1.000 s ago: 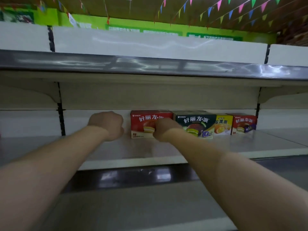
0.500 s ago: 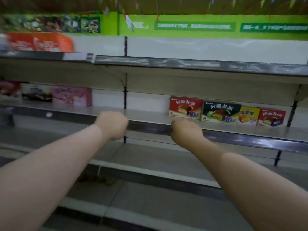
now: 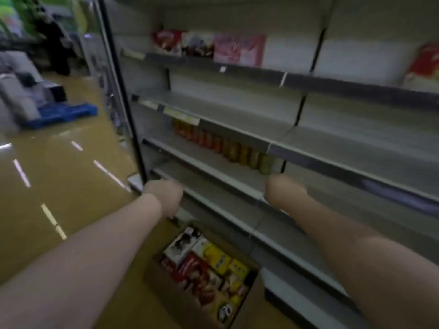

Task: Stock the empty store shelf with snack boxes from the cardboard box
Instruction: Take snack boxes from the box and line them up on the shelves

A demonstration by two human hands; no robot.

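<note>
An open cardboard box (image 3: 164, 302) stands on the floor against the foot of the shelving, filled with several snack boxes (image 3: 204, 267) in red, yellow and white. My left hand (image 3: 164, 195) hangs above the box's far end, fingers loosely curled, holding nothing. My right hand (image 3: 282, 188) reaches out over the lower shelves with its back toward me, blurred and holding nothing. The grey store shelf (image 3: 237, 112) runs bare across the middle. A red snack box (image 3: 425, 67) shows on the upper shelf at the right edge.
Pink and red boxes (image 3: 237, 49) sit on the upper shelf to the left. A row of jars (image 3: 225, 146) lines a lower shelf. A dark upright post (image 3: 123, 96) ends the shelving. A blue pallet (image 3: 61, 113) with goods lies on the yellow floor at left.
The view has swung left and down from the stocked row to the cardboard box on the floor. Both hands have drawn back from the shelf and dropped lower, holding nothing.
</note>
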